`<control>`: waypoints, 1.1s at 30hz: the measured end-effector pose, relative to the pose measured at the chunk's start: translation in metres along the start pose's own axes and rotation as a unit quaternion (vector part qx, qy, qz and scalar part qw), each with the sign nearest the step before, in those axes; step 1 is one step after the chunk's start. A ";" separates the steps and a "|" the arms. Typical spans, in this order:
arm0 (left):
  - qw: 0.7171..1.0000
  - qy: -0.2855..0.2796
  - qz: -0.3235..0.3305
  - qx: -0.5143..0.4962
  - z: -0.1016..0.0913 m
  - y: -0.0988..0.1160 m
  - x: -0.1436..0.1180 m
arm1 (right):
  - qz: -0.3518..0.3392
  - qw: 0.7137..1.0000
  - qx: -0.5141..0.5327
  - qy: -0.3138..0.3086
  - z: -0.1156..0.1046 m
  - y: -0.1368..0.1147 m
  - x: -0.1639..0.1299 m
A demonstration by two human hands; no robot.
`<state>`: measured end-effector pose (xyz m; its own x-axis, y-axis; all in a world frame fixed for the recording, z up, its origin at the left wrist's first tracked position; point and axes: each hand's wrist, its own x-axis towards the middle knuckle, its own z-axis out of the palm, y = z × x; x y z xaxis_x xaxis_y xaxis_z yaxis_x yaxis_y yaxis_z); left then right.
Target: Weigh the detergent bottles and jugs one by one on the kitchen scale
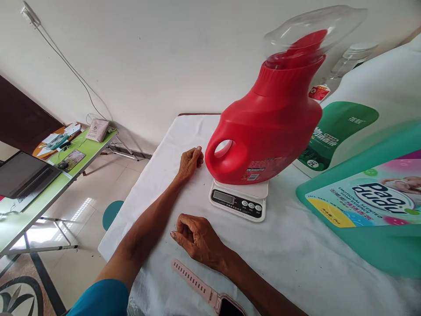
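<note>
My left hand (191,163) rests on the white cloth in a loose fist, just left of a red detergent jug (263,127) and apart from its handle. The jug stands on a white digital kitchen scale (238,199), whose display looks dark. A clear plastic piece (342,22) sits over the jug's neck, with a red part showing inside it. Nearer to me, my right hand (200,239) lies on the cloth with its fingers curled in, and nothing shows in it. Below that hand lies a watch with a pink strap (197,281).
At the right are a large green bottle (362,210), a white bottle with a green label (348,127) and a clear bottle (351,57). Across the floor, a green table (79,153) holds a laptop (26,175). A teal round stool (112,215) is near the cloth-covered table's left edge.
</note>
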<state>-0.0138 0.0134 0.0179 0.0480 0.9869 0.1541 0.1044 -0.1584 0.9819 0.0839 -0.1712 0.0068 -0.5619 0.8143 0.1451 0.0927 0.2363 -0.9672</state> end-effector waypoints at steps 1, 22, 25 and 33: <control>1.000 -0.005 0.003 -0.001 -0.001 -0.001 0.001 | -0.003 1.000 0.001 0.001 0.000 0.000 0.000; 0.998 -0.054 0.009 0.001 -0.007 -0.004 0.004 | 0.010 0.999 0.025 -0.036 0.013 -0.004 -0.012; 0.998 -0.056 0.008 0.000 -0.006 -0.004 0.004 | 0.011 0.999 0.033 -0.041 0.017 -0.004 -0.015; 0.999 -0.050 0.004 0.007 -0.007 -0.005 0.004 | 0.015 0.996 0.062 -0.055 0.019 -0.006 -0.013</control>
<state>-0.0206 0.0181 0.0148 0.1474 0.9777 0.1495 0.1170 -0.1673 0.9789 0.0753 -0.1931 0.0065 -0.6475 0.7557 0.0983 0.0121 0.1392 -0.9902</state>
